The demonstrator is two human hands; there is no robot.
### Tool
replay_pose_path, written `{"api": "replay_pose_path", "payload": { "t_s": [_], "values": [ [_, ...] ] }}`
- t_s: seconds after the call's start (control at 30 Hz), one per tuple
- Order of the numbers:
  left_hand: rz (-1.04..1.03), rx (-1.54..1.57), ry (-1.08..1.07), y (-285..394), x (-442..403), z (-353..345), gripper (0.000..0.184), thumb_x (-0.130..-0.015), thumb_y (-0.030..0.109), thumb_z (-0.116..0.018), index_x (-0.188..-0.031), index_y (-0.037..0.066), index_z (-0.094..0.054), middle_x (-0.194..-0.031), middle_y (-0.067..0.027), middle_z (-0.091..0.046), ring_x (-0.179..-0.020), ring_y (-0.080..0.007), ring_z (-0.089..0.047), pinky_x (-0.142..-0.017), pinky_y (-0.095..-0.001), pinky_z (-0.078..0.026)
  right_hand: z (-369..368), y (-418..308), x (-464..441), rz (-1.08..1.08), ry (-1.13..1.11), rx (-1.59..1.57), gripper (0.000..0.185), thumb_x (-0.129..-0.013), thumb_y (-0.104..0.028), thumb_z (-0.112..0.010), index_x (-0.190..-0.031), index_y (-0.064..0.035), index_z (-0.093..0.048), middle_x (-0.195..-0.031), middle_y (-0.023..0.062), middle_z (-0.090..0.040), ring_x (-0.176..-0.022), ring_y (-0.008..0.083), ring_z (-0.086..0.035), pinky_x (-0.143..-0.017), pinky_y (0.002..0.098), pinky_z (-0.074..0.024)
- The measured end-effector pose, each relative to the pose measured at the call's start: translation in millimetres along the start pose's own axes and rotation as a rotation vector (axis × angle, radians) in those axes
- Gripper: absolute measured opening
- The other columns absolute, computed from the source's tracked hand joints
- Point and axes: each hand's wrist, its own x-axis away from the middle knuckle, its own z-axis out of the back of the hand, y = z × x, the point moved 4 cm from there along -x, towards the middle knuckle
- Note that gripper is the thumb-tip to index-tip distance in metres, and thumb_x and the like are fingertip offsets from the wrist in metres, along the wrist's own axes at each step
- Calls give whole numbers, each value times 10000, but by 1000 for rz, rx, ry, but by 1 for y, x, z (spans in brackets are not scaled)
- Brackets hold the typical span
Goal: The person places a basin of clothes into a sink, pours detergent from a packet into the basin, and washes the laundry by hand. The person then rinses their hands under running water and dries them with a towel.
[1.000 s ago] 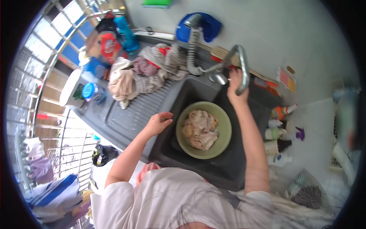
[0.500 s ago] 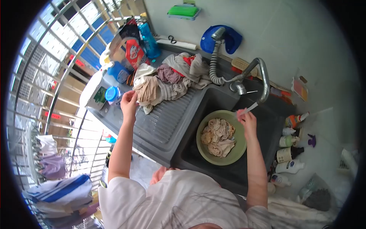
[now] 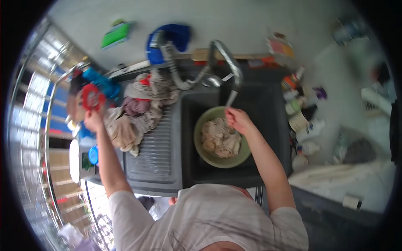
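Observation:
My left hand (image 3: pixel 93 121) reaches over the left end of the counter, its fingers at the lower edge of a red packet (image 3: pixel 91 97); blur hides whether they grip it. Beside that hand lies a heap of wet-looking clothes (image 3: pixel 134 111). My right hand (image 3: pixel 239 121) is closed over the right part of a green basin (image 3: pixel 202 155), under the thin stream from the curved metal faucet (image 3: pixel 228 58). What its fingers hold, if anything, is hidden. Pale crumpled cloth (image 3: pixel 222 140) lies in the basin, inside the dark sink (image 3: pixel 192 173).
A blue bottle (image 3: pixel 101 83) stands behind the red packet, and a blue-lidded jar (image 3: pixel 93 155) is near my left forearm. Several bottles (image 3: pixel 299 121) line the sink's right side. A ribbed drainboard (image 3: pixel 155 154) lies left of the sink; metal bars (image 3: pixel 50 167) run along the far left.
The view has turned and shifted. My left hand has moved from beside the sink, past the clothes, to the red packet. My right hand has come from the faucet base to the stream above the basin.

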Motion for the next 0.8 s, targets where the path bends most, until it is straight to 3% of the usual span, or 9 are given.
{"api": "replay_pose_path", "payload": {
  "t_s": [0.1, 0.23, 0.33, 0.43, 0.57, 0.63, 0.67, 0.73, 0.8],
  "values": [
    [-144, -55, 93, 29, -2, 30, 394, -870, 454, -596, -885, 81, -724, -759, -110, -692, -673, -251, -642, -640, -362, -490, -14, -18, 20, 115, -6, 45, 180, -962, -193, -525, -1018, -53, -623, -698, -45, -456, -579, 64, -399, -543, 219, -343],
    [-426, 262, 163, 92, 38, 107, 296, -864, 283, -696, -923, -6, -709, -725, -63, -676, -681, -132, -617, -626, -284, -485, 2, -21, 19, 179, 13, 271, 199, -949, -182, -554, -1081, -52, -626, -743, -42, -514, -616, 62, -435, -582, 215, -368],
    [-467, 520, -15, 112, 69, 149, 147, -887, 118, -670, -977, 6, -702, -791, -30, -658, -668, -70, -582, -596, -195, -458, 3, -17, 26, 256, 81, 318, 232, -937, -175, -575, -1130, -55, -622, -831, -29, -588, -671, 62, -478, -641, 219, -414],
    [-494, 568, -260, 125, 116, 176, 155, -887, 110, -668, -1010, 19, -687, -810, -14, -657, -640, -50, -559, -570, -173, -423, -4, -7, 35, 288, -101, 187, 240, -925, -151, -586, -1151, -79, -620, -1023, 2, -634, -823, 83, -550, -816, 243, -459],
    [-76, 589, -549, 125, 212, 161, 109, -879, 110, -664, -939, 20, -677, -775, 27, -624, -662, -32, -521, -574, -181, -406, -20, 35, 55, 330, -253, 485, 287, -882, -120, -628, -1166, -76, -618, -1034, 3, -643, -932, 102, -582, -878, 267, -450],
    [-6, 693, -648, 122, 271, 131, 85, -875, 94, -642, -879, 14, -669, -753, 22, -619, -652, -43, -530, -561, -207, -423, -25, 68, 69, 353, -512, 742, 523, -823, -108, -684, -1313, -81, -503, -1215, 63, -576, -1109, 168, -546, -982, 313, -412],
    [-10, 684, -740, 141, 303, 126, 88, -867, 82, -638, -889, 4, -671, -745, 18, -618, -660, -45, -541, -573, -202, -432, -28, 73, 82, 352, -544, 745, 523, -823, -108, -684, -1313, -81, -503, -1215, 63, -576, -1109, 168, -546, -982, 313, -412],
    [173, 802, -837, 143, 361, 94, 105, -861, 66, -636, -907, -22, -669, -796, -35, -659, -676, -72, -582, -594, -221, -477, -33, 73, 117, 592, -564, 899, 869, -719, -176, -795, -1437, -76, -316, -1389, 132, -418, -1280, 261, -423, -1058, 383, -354],
    [497, 912, -940, 167, 405, 86, 163, -859, 64, -616, -996, -21, -641, -904, -89, -679, -737, -139, -654, -623, -271, -555, -16, 81, 133, 679, -487, 1047, 996, -670, -230, -834, -1458, -71, -247, -1445, 141, -334, -1326, 275, -359, -1080, 388, -319]
  ]
}}
